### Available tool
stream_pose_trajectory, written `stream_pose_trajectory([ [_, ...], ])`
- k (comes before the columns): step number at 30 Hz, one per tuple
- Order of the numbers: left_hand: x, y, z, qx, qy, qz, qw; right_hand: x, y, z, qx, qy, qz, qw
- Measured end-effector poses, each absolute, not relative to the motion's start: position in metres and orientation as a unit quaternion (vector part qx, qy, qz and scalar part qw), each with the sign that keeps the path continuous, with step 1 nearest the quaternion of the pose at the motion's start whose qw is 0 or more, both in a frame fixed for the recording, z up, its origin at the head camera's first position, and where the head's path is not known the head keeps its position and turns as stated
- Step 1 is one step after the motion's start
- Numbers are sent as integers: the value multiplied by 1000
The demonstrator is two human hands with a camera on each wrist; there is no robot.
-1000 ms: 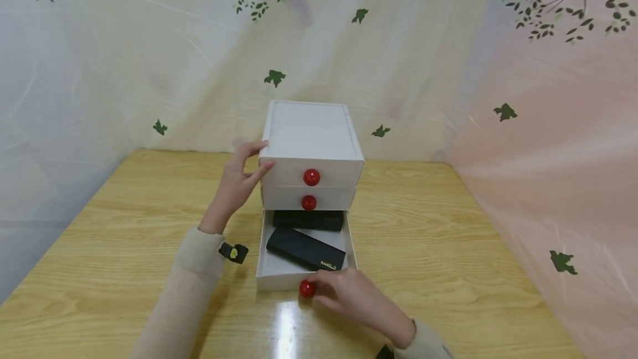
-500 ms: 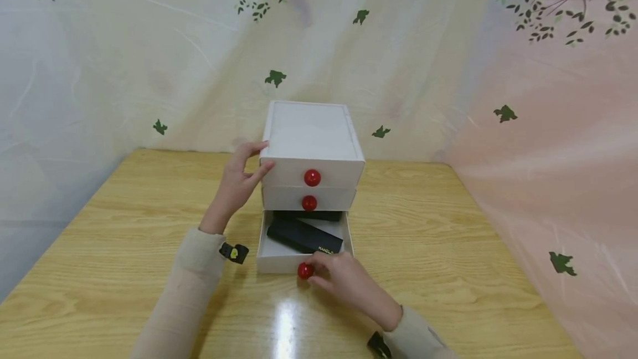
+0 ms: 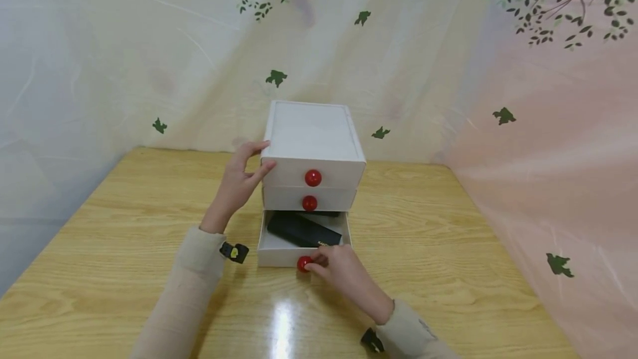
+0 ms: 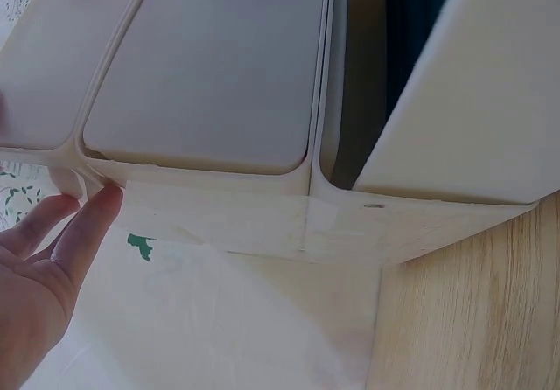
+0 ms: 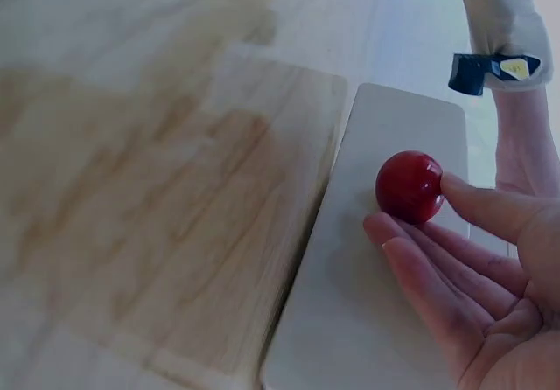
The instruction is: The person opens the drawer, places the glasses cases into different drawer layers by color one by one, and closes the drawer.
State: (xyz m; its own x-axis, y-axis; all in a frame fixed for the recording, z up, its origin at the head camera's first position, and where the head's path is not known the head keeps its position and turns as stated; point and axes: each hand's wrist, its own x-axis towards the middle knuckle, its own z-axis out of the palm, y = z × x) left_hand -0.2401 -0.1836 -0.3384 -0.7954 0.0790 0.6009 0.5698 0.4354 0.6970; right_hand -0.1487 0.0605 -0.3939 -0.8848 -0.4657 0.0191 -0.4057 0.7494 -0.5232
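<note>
A white drawer cabinet (image 3: 314, 132) with three drawers and round red knobs stands on the table. Its bottom drawer (image 3: 279, 257) is pulled partly out. Inside lies a black glasses case (image 3: 301, 230) with gold lettering, set at a slant; a second black case (image 3: 321, 214) shows only as a strip behind it. My right hand (image 3: 344, 273) pinches the bottom drawer's red knob (image 5: 409, 186) between thumb and fingers. My left hand (image 3: 236, 184) rests on the cabinet's upper left front corner, its fingers (image 4: 92, 224) fairly straight against the side.
The wooden table (image 3: 438, 270) extends on both sides of the cabinet. Behind it hangs a pale curtain (image 3: 209, 71) with leaf prints. A black band (image 3: 234, 252) is worn at the left sleeve.
My right hand has moved away from me with the knob, and the bottom drawer has slid further in. The rear case is now mostly hidden. My left hand stays in place.
</note>
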Motion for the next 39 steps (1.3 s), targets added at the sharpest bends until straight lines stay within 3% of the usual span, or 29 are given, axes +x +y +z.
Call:
stream_pose_trajectory([
  [6,-241,-185,-339,-198,-808,-498,245,-148,58,-396,-227,937,-262,52],
  [19,-240,-184,-338,-199,-811,-495,240,-150,60,-402,-188,913,-346,106],
  [39,-239,-183,-338,-205,-811,-490,247,-177,59,-418,-99,866,-482,95],
])
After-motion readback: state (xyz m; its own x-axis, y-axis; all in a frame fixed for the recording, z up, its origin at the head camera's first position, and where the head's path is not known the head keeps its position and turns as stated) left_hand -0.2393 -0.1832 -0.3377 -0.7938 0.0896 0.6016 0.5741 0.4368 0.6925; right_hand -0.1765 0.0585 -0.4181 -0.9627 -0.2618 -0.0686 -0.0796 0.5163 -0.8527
